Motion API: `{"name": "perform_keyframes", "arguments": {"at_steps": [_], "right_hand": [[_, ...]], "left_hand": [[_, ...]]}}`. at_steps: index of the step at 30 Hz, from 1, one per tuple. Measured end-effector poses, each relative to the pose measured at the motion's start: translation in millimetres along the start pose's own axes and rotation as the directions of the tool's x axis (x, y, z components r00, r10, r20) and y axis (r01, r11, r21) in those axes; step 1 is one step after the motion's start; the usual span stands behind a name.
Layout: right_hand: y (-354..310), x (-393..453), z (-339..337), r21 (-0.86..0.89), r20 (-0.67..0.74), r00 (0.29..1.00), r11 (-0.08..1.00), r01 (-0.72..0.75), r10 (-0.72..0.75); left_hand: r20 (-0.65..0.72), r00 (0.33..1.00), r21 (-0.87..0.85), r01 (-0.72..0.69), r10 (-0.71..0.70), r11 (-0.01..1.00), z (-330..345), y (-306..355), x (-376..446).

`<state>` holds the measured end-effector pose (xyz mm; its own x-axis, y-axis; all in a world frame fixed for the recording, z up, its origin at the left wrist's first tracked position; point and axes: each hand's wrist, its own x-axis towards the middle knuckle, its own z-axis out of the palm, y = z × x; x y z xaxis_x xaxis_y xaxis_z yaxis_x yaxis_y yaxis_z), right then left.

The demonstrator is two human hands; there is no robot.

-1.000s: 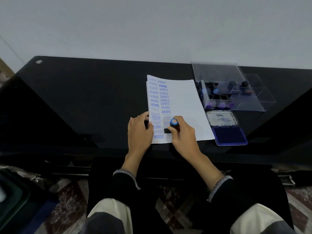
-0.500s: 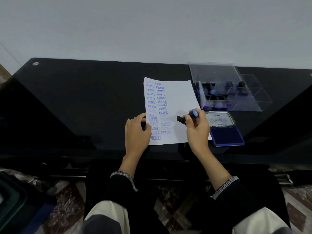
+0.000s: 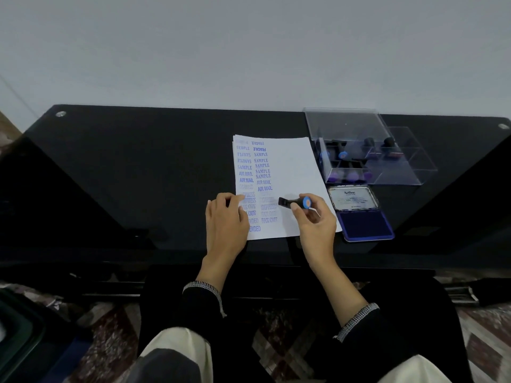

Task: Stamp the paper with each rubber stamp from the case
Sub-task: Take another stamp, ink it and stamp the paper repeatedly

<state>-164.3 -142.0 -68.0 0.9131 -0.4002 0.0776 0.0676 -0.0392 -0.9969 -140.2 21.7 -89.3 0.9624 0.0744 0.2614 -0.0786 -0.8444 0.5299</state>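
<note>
One glossy black glass desk (image 3: 138, 175) meets a plain pale wall. On it lies white paper (image 3: 293, 167) with two columns of blue imprints. The left hand (image 3: 225, 219) rests flat-fingered on its left edge; the right hand (image 3: 315, 219) pinches a black rubber stamp (image 3: 294, 202), blue-capped, tilted sideways above the sheet. Right of the paper sit an open blue ink pad (image 3: 365, 225) and, behind it, a clear plastic case (image 3: 359, 150) holding more stamps.

Glossy black glass table (image 3: 138, 167) against a plain pale grey wall (image 3: 249, 51). Round metal fittings (image 3: 60, 114) at its far corners. Patterned red-and-beige floor (image 3: 110, 327) below.
</note>
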Motion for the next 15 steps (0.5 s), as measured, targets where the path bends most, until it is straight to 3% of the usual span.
{"name": "perform_keyframes", "arguments": {"at_steps": [6, 11, 15], "right_hand": [[-18, 15, -24, 0.014, -0.084, 0.996, 1.0, 0.002, 0.0], [-44, 39, -62, -0.039, -0.136, 0.983, 0.992, 0.123, -0.127], [-52, 66, -99, -0.11, -0.185, 0.975, 0.988, 0.108, -0.127]], "left_hand": [[0.039, 0.995, 0.208, 0.081, -0.091, 0.975, 2, 27, 8], [0.11, 0.992, 0.026, -0.066, 0.063, 0.997, 19, 86, 28], [0.228, 0.962, 0.002, -0.157, 0.152, 0.988, 46, 110, 42]]}}
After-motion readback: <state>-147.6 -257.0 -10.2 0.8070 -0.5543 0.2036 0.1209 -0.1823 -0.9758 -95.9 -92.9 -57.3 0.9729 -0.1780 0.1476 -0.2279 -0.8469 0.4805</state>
